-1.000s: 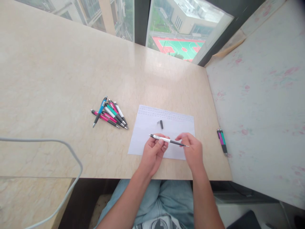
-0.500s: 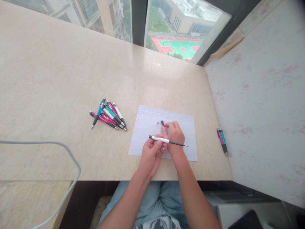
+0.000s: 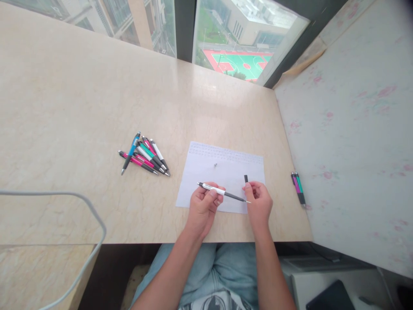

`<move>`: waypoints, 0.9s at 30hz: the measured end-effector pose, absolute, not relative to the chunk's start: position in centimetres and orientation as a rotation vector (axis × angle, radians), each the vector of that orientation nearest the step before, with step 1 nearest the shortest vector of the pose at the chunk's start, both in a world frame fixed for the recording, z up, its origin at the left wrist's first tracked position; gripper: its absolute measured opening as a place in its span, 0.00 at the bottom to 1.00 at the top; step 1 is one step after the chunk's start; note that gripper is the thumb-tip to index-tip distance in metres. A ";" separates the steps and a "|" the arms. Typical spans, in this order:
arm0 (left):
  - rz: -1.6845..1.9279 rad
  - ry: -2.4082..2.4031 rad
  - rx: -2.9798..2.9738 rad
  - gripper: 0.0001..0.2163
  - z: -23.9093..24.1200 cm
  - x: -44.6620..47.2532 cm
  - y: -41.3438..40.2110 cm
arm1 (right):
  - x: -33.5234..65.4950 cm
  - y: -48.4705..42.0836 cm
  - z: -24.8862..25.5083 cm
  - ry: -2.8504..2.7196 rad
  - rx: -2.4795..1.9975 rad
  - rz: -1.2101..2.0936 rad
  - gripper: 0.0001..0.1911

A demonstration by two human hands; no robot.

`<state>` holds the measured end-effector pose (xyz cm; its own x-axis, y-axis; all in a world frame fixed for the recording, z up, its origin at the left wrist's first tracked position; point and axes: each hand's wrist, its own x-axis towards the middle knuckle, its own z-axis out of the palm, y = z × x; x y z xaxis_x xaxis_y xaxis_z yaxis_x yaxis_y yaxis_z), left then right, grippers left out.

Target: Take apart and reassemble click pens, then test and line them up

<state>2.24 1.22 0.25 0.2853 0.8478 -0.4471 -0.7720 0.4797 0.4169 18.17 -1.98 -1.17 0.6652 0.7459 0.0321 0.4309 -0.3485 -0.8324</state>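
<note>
White pen (image 3: 220, 190) held in L hand (image 3: 203, 206); blk. pc. (image 3: 246, 178) pinched in R hand (image 3: 260, 202). Tiny part (image 3: 215, 165) could be lost if paper (image 3: 196, 176) nudged.

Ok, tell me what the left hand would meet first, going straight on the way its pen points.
Most likely the right hand: the white pen in the left hand aims its thin bare tip right at it. Depth is unclear, so it could slip past.
</note>
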 end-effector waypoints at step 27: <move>1.146 0.736 0.148 0.09 0.2 2.4 1.3 | 17.9 -4.4 8.0 -1.332 -1.659 0.539 0.04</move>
